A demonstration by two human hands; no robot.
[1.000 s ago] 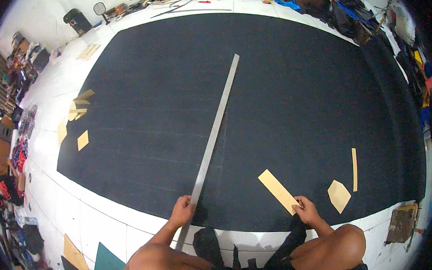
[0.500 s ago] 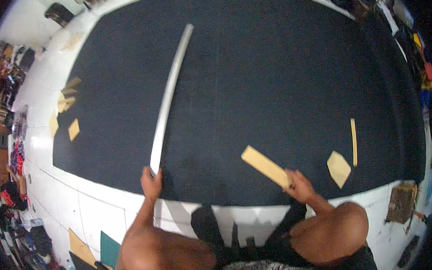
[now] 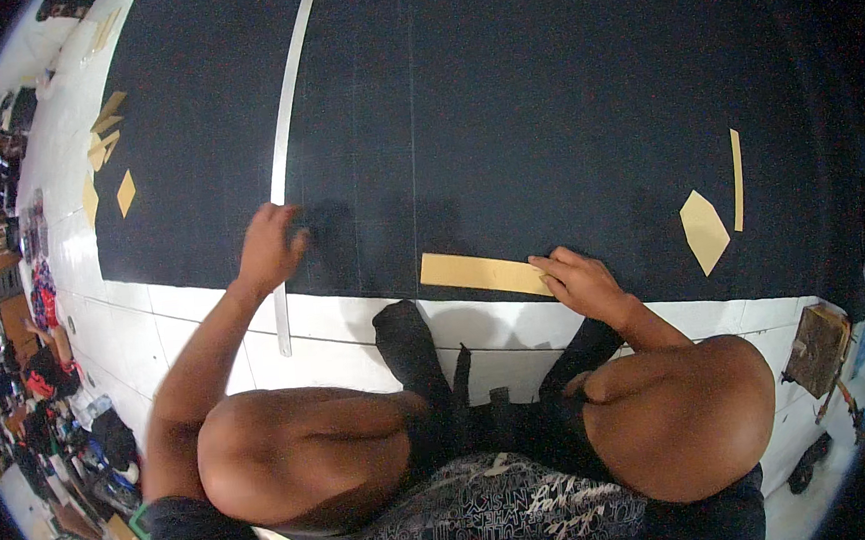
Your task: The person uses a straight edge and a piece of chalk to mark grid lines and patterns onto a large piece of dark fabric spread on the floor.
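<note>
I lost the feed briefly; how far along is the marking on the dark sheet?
Done: faint pale lines already cross the large black sheet. In hand: the left hand presses the long metal straightedge on the sheet, the right hand holds a tan rectangular strip. Left: most of the sheet looks unmarked; a tan hexagonal piece lies untouched.

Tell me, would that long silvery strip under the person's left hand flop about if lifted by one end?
Probably not much. The long metal straightedge looks thin and flat, so it might bow slightly over its length yet stay fairly stiff. It lies flat on the dark sheet, so it should slide, not roll. The left hand presses near its lower end, likely to stop it slipping.
</note>
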